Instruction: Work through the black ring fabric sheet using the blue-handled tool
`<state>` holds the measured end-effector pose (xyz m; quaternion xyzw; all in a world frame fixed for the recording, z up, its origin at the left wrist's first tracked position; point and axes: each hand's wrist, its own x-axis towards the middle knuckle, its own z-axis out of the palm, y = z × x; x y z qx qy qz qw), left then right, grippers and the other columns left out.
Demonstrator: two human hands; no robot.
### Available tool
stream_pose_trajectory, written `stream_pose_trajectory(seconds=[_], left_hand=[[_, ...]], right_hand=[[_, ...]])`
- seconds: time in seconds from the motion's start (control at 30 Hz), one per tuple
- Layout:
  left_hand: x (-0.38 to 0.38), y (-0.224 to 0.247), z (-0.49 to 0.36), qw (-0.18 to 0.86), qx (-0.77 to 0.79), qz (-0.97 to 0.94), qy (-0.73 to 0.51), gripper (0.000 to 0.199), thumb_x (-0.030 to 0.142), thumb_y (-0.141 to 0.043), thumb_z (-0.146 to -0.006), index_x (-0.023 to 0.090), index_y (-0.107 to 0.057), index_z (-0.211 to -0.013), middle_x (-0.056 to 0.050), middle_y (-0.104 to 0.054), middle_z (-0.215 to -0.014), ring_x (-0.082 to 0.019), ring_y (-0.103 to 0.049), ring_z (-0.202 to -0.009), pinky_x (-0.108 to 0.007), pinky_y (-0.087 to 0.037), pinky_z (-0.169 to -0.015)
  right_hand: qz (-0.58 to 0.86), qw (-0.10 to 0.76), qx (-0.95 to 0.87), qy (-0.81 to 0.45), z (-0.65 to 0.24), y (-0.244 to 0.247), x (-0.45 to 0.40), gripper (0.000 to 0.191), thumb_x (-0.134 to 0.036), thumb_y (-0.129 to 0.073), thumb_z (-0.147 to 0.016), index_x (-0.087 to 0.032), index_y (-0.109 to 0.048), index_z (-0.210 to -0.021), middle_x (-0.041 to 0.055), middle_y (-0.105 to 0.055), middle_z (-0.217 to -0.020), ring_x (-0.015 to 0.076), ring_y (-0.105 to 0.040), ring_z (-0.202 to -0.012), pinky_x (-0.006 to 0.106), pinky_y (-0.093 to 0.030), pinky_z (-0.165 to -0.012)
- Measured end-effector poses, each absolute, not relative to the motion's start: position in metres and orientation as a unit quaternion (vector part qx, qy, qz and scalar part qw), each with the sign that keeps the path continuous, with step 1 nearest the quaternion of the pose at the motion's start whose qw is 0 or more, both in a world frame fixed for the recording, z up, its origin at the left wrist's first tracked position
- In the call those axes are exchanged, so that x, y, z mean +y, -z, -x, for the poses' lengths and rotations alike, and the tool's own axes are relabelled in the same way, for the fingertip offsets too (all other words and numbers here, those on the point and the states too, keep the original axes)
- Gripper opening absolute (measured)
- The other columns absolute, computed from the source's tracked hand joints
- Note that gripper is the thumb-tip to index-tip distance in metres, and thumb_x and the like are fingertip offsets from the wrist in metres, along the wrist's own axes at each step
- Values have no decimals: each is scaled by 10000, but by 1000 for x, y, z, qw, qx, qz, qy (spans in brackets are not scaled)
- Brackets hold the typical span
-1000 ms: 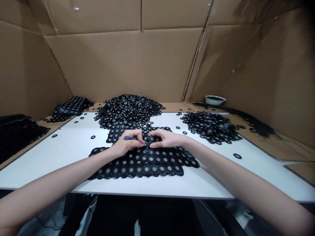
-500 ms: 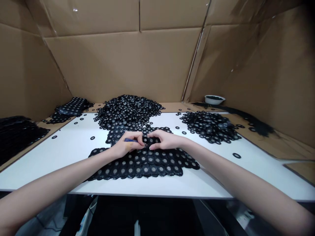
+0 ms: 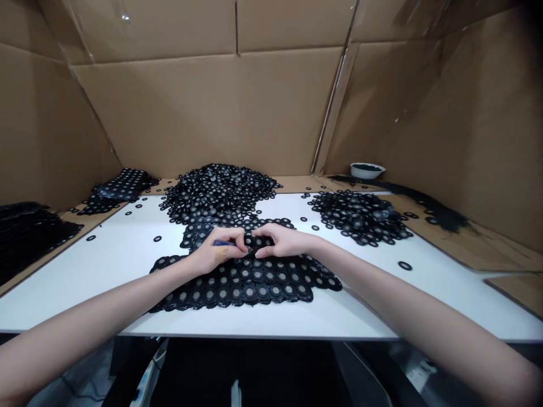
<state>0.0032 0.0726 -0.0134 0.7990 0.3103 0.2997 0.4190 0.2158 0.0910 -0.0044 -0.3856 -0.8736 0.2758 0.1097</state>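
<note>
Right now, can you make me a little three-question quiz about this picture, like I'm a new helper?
1. Which hand holds the blue tool?
2. True or false: the white bowl stands farther right than the tall heap of black round pieces.
3. Fill in the blank: the brown walls look like they are made of ____.

Key:
1. The left hand.
2. True.
3. Cardboard.
</note>
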Motion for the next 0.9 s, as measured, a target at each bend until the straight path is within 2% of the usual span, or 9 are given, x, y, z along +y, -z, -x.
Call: stream_pose_trajectory(seconds=[0.37,0.43,0.53,0.6,0.77,0.9], left_hand=[[71,12,-9,399,284,-826,-278,153,208,-578,-762,135,-550,-631,23,-520,-648,-119,-452,-656,-226,-338,-648],[71,12,-9,402,283,-824,-283,144,198,-578,-766,135,-561,-638,21,-535,-658,-120,-464,-666,-225,-343,-655],[72,12,-8,412,286,-811,-302,138,186,-594,-760,132,-569,-636,13,-562,-682,-125,-492,-689,-227,-363,-673],[73,13,-7,424,289,-797,-320,133,180,-619,-737,130,-571,-624,7,-576,-691,-130,-509,-694,-236,-386,-690],[72,14,-4,479,288,-753,-349,107,153,-634,-701,133,-564,-623,17,-547,-645,-124,-511,-659,-267,-442,-735],[70,12,-2,484,280,-749,-355,119,146,-635,-674,135,-545,-597,20,-525,-619,-120,-494,-632,-250,-439,-682]], right_hand=[[324,118,-893,-289,-215,1,90,409,-311,-630,-769,-135,-596,-1137,89,-632,-1121,237,-590,-972,336,-452,-859],[316,111,-895,-295,-216,0,91,436,-365,-659,-747,-152,-595,-1123,74,-625,-1130,240,-581,-996,336,-443,-877],[328,100,-890,-302,-218,-2,91,578,-463,-729,-660,-180,-575,-1140,65,-597,-1179,259,-555,-1049,352,-419,-918],[333,102,-886,-306,-218,-4,91,613,-473,-748,-633,-185,-566,-1142,64,-587,-1184,261,-545,-1055,351,-412,-921],[304,119,-891,-317,-217,-7,89,473,-430,-748,-648,-182,-583,-1016,28,-607,-1033,211,-553,-921,303,-429,-821],[297,131,-887,-329,-216,-9,87,463,-413,-760,-636,-179,-584,-994,19,-598,-1000,199,-539,-901,293,-418,-802]])
